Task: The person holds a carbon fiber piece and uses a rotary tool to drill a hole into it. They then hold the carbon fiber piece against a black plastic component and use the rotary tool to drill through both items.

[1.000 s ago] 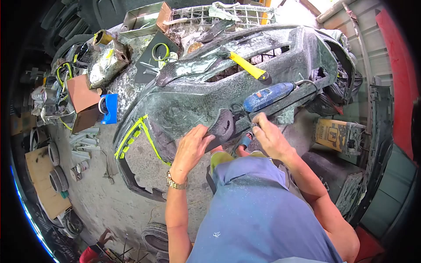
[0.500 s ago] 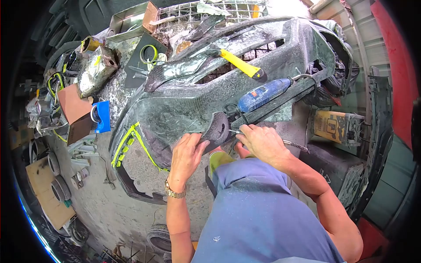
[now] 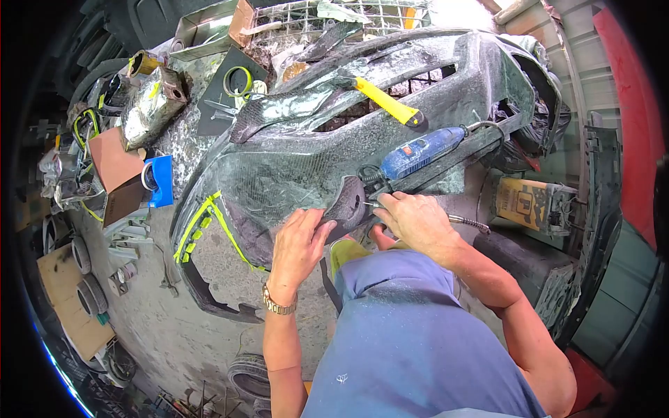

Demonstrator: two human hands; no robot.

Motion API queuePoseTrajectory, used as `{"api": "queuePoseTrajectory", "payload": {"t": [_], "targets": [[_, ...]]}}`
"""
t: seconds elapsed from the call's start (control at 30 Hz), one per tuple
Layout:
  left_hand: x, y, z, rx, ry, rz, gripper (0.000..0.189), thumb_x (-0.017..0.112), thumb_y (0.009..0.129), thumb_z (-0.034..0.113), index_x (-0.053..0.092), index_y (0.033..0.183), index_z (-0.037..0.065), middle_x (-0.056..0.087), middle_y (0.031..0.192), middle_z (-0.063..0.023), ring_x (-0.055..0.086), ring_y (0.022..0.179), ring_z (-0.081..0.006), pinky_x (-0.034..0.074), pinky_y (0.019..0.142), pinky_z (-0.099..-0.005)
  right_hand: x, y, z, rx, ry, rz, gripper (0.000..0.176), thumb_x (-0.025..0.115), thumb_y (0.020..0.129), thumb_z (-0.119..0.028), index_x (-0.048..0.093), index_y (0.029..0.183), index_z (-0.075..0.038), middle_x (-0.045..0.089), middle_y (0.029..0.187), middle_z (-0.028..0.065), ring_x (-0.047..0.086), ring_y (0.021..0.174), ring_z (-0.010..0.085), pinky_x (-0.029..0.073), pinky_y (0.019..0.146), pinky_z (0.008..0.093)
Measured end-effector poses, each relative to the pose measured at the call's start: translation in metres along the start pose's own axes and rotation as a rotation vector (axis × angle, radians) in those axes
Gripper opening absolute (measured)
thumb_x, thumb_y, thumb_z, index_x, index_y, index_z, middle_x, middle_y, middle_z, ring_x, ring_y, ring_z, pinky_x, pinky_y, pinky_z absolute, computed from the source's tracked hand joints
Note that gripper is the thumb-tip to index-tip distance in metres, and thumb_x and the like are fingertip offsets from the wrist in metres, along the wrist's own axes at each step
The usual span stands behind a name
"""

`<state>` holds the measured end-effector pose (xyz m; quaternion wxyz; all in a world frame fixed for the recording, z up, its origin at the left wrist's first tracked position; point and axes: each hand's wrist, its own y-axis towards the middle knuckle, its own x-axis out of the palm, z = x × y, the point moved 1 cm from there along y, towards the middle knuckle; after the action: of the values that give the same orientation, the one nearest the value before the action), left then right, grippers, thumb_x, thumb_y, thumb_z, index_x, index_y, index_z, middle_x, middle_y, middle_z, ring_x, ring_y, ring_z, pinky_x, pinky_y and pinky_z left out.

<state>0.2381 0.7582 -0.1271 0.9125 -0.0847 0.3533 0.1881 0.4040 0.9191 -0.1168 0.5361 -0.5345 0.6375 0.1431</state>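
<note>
My left hand [image 3: 296, 244], with a metal watch on the wrist, grips the lower left end of a dark curved carbon-fibre piece [image 3: 346, 200]. That piece has a small slot-like opening near its right edge. In my right hand [image 3: 421, 223] is a rotary tool handpiece, mostly hidden by the fingers. Its thin metal bit [image 3: 373, 205] points left, right at the edge of the piece. A flexible metal shaft [image 3: 470, 223] comes out behind the hand. The blue rotary tool body [image 3: 423, 153] lies just above, on a large dusty car bumper [image 3: 300, 167].
A yellow-handled cutter [image 3: 385, 101] lies on the bumper. Yellow-green tape [image 3: 205, 223] marks its left opening. Beyond are a tape roll [image 3: 237, 81], a metal can [image 3: 155, 108] and a blue dispenser [image 3: 161, 181]. A cardboard-coloured box [image 3: 526, 202] stands right; tyres [image 3: 249, 376] lie below.
The view has shifted slightly. Both hands, the carbon-fibre piece and the handpiece keep nearly the same positions, with the bit still at the piece's edge.
</note>
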Motion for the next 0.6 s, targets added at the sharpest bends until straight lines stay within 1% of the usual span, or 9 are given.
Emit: {"api": "queuePoseTrajectory", "payload": {"t": [0.17,0.23,0.27,0.33,0.4,0.53,0.6], "targets": [[0.0001,-0.0003,0.001,0.001,-0.002,0.013,0.019,0.073,0.084,0.009,0.06,0.093,-0.002,0.057,0.075,-0.0128,0.053,0.069,-0.0309,0.044,0.062,-0.0396,-0.003,0.0003,-0.0004,-0.006,0.01,-0.009,0.028,0.055,0.097,-0.031,0.061,0.096,-0.004,0.068,0.085,0.0162,0.069,0.077,0.0343,0.055,0.067,0.0447],[0.0,-0.0012,-0.0002,-0.009,0.03,-0.029,0.022,0.071,0.086,0.013,0.061,0.102,0.001,0.059,0.079,-0.0136,0.057,0.074,-0.0325,0.047,0.064,-0.0412,-0.0035,0.0002,-0.0007,-0.004,0.011,-0.017,0.028,0.055,0.097,-0.031,0.061,0.096,-0.004,0.068,0.085,0.0163,0.069,0.077,0.0344,0.055,0.067,0.0447],[0.0005,-0.001,0.0006,-0.009,0.029,-0.029,0.022,0.071,0.086,0.013,0.061,0.102,0.001,0.059,0.079,-0.0136,0.057,0.074,-0.0325,0.047,0.064,-0.0412,-0.0036,0.0002,-0.0009,-0.002,0.015,-0.018,0.028,0.055,0.096,-0.031,0.061,0.095,-0.004,0.068,0.085,0.0163,0.069,0.077,0.0346,0.055,0.067,0.0445],[0.0012,-0.0002,0.003,-0.004,-0.002,0.016,0.018,0.073,0.083,0.008,0.06,0.091,-0.001,0.057,0.075,-0.0129,0.053,0.069,-0.0309,0.044,0.062,-0.0399,-0.0025,-0.0003,-0.0015,0.0,0.018,-0.02,0.028,0.055,0.096,-0.031,0.061,0.095,-0.004,0.068,0.085,0.0163,0.069,0.077,0.0347,0.055,0.066,0.0444],[0.0015,-0.0001,0.0032,0.002,0.004,0.018,0.018,0.073,0.083,0.009,0.06,0.091,-0.001,0.057,0.075,-0.0129,0.053,0.069,-0.031,0.044,0.062,-0.04,0.0001,-0.0021,-0.0027,-0.059,0.046,-0.007,0.028,0.055,0.096,-0.031,0.062,0.094,-0.004,0.068,0.085,0.0164,0.069,0.078,0.0349,0.055,0.067,0.0442],[-0.0002,0.0013,0.0059,0.018,0.014,0.022,0.018,0.073,0.084,0.01,0.06,0.091,-0.001,0.057,0.075,-0.013,0.052,0.068,-0.0314,0.044,0.062,-0.0403,-0.0078,0.0011,-0.0004,0.008,0.051,-0.016,0.028,0.055,0.096,-0.03,0.062,0.095,-0.004,0.067,0.086,0.0167,0.068,0.077,0.0351,0.055,0.067,0.0445],[-0.0013,0.001,0.0064,-0.005,0.025,0.008,0.018,0.073,0.084,0.01,0.06,0.091,-0.001,0.057,0.075,-0.0131,0.052,0.068,-0.0316,0.044,0.062,-0.0404,-0.0086,0.0012,0.0007,-0.004,0.036,-0.011,0.028,0.055,0.097,-0.03,0.062,0.095,-0.004,0.067,0.085,0.0167,0.068,0.077,0.0352,0.055,0.067,0.0446]]}}
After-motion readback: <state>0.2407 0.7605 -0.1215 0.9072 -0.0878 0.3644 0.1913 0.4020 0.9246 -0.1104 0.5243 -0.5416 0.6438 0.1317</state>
